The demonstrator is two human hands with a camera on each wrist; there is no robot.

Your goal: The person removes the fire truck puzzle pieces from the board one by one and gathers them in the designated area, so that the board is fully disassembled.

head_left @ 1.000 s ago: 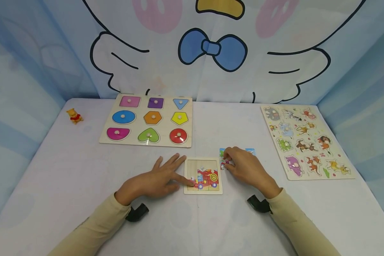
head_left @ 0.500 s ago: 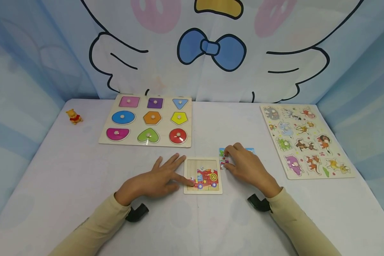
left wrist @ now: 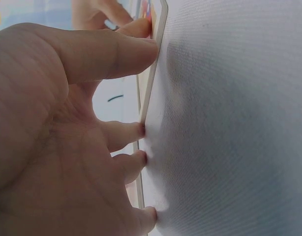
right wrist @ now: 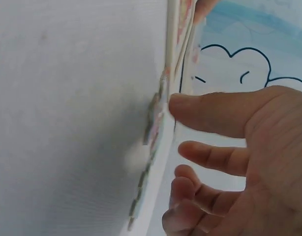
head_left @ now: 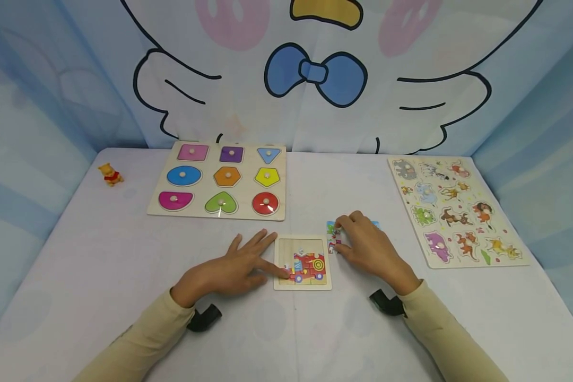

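Note:
A small square wooden jigsaw tray lies on the white table, with joined pieces forming a red vehicle in its lower part. My left hand lies spread at the tray's left side; its index fingertip rests on the lower left of the picture. In the left wrist view, the thumb is by the tray's edge. Right of the tray, my right hand is over loose jigsaw pieces and hides most of them. The right wrist view shows its thumb and fingers apart, no piece seen between them.
A shape board with knobbed pieces lies behind to the left. On the right is an animal puzzle board. A small yellow bear figure stands at the far left. A printed curtain hangs behind the table.
My right hand's knuckles have risen slightly, while its fingertips stay at the loose pieces. My left hand and the jigsaw tray show no clear movement.

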